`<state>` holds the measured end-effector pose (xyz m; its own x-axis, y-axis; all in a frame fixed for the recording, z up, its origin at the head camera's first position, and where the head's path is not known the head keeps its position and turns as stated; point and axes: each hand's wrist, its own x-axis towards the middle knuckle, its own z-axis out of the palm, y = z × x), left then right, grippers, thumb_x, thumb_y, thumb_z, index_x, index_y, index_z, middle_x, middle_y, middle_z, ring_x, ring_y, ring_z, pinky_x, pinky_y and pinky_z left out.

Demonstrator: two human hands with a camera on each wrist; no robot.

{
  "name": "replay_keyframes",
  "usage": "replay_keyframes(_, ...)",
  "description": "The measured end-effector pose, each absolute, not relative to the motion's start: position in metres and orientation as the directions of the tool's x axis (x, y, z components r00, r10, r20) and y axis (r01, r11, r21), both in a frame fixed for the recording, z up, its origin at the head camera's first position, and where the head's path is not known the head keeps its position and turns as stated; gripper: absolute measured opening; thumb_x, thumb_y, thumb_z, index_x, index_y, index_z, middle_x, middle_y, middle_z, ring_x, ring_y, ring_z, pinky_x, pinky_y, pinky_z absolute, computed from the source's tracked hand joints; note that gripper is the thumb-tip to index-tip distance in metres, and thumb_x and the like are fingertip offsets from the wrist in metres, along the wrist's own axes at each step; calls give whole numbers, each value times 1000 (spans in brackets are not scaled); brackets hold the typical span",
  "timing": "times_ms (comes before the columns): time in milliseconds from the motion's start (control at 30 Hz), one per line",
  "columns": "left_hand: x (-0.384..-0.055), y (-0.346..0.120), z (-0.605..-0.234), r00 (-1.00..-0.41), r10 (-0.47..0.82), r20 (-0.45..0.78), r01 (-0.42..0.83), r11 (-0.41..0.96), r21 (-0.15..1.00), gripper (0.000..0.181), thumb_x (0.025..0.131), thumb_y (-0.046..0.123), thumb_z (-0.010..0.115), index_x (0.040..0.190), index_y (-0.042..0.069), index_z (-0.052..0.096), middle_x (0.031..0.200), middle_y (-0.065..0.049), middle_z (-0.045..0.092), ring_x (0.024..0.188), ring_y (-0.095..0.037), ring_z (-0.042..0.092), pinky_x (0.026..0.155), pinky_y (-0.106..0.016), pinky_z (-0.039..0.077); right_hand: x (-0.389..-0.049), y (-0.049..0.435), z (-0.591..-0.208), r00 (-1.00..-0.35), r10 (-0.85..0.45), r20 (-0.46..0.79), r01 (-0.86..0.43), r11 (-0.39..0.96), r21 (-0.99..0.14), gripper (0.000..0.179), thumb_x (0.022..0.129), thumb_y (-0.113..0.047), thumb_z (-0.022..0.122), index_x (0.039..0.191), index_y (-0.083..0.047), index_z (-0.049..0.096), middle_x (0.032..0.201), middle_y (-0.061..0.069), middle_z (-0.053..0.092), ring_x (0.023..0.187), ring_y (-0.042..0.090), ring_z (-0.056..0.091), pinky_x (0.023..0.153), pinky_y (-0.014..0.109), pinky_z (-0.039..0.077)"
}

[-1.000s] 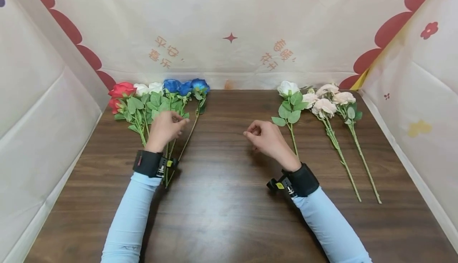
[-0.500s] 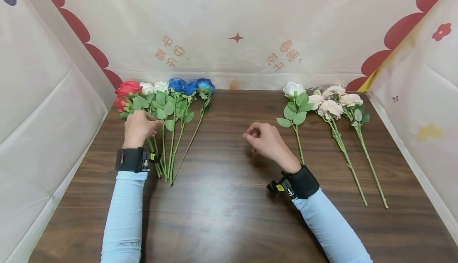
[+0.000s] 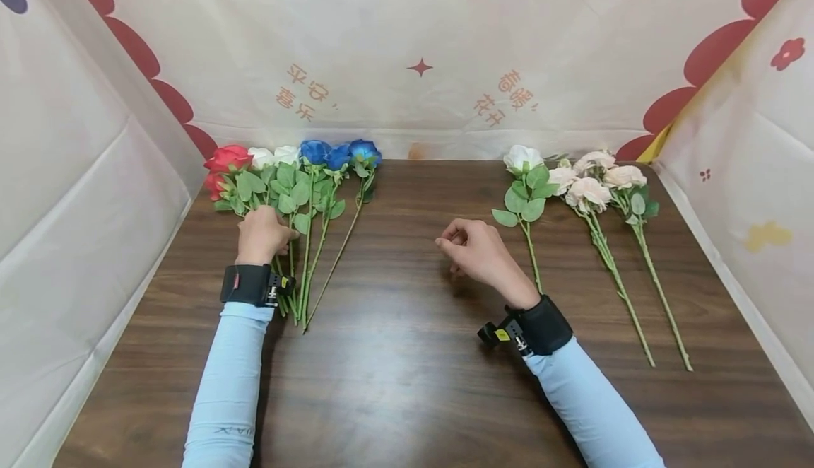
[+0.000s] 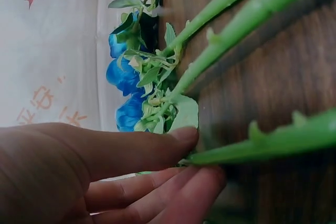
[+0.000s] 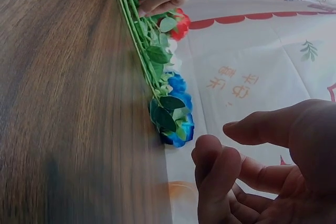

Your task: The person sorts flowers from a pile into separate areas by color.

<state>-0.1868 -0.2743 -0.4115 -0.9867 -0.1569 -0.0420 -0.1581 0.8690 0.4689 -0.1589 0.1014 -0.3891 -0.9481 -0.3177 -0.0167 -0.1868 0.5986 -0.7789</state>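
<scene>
Red roses [image 3: 229, 158], white roses [image 3: 287, 155] and blue roses [image 3: 314, 151] lie side by side at the table's back left, leafy stems toward the front. My left hand [image 3: 259, 236] is over the stems on the left part of this group. In the left wrist view its thumb and fingers pinch a thorny green rose stem [image 4: 262, 142]; which bloom it belongs to is hidden. Loosely curled and holding nothing, my right hand [image 3: 473, 252] hovers right of the table's middle. Beside it lies a single white rose [image 3: 521, 158] with green leaves.
Pale pink flowers [image 3: 586, 192] on long stems lie farther right on the brown wooden table [image 3: 381, 383]. Printed cloth [image 3: 413, 22] stands along the back edge and both sides.
My left hand has moved left from above the blue roses' stems, then slightly back right, and now pinches a stem. My right hand stays in about the same place.
</scene>
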Motion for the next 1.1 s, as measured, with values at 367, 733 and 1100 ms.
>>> replay_keyframes(367,-184,-270,-404,-988,-153,-4,-138,882,451,37,81,12,66,46,10,56,45,-3,57,47,-19,62,97,-54,33,-159,107,-390,-948,-318,-10,-190,591,-784,16,93,-23,62,96,-8,65,77,13,67,55,23,63,46,31,52)
replay_keyframes(733,-175,-269,-377,-988,-135,68,-92,894,440,20,81,17,68,66,6,74,45,4,57,60,-24,62,91,-50,38,-159,108,-393,-949,-316,-17,-184,594,-783,15,93,-24,62,95,-9,65,77,13,66,55,25,63,46,31,52)
replay_keyframes(1100,-164,-261,-359,-964,-186,188,-77,878,472,16,83,17,68,81,2,74,50,-2,61,59,-23,65,83,-49,41,-160,109,-392,-944,-329,-13,-194,587,-786,18,94,-23,61,97,-7,66,72,9,65,56,26,64,46,31,52)
